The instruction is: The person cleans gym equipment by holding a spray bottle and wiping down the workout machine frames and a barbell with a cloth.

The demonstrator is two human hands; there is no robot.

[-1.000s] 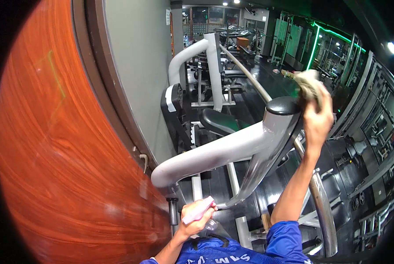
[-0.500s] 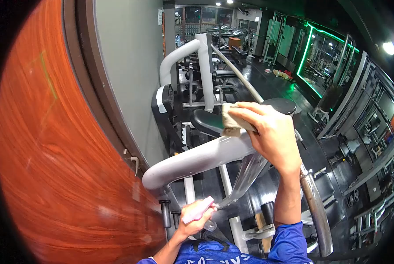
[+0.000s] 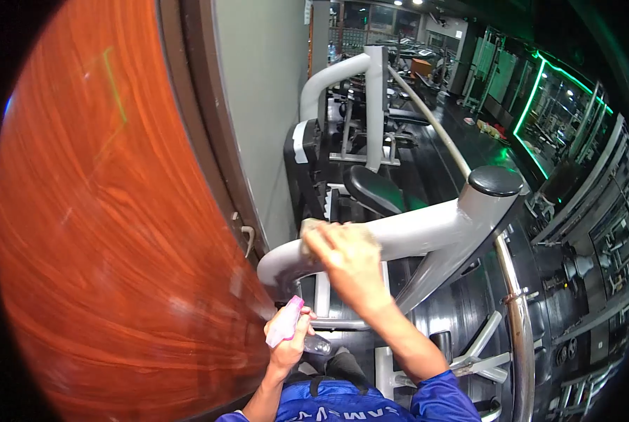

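Note:
My right hand (image 3: 353, 271) is closed around a greyish-beige cloth (image 3: 309, 231), pressing it on the thick grey tube (image 3: 420, 226) of a gym machine, near the tube's left bend. The hand is slightly blurred and covers most of the cloth. Lower down, my left hand (image 3: 284, 352) grips a spray bottle with a pink and white spray head (image 3: 285, 325) and a clear body (image 3: 318, 344). It is just below the bend of the tube, apart from it.
A wood-grain door (image 3: 104, 232) with a metal handle (image 3: 248, 240) stands close on the left. A black round cap (image 3: 496, 181) ends the tube. Behind it is a black padded seat (image 3: 374, 191). A chrome bar (image 3: 518, 316) slants down at right.
My right hand has slid the cloth left along the tube, from near the capped end toward the bend. The view has shifted, and my left hand still holds the spray bottle.

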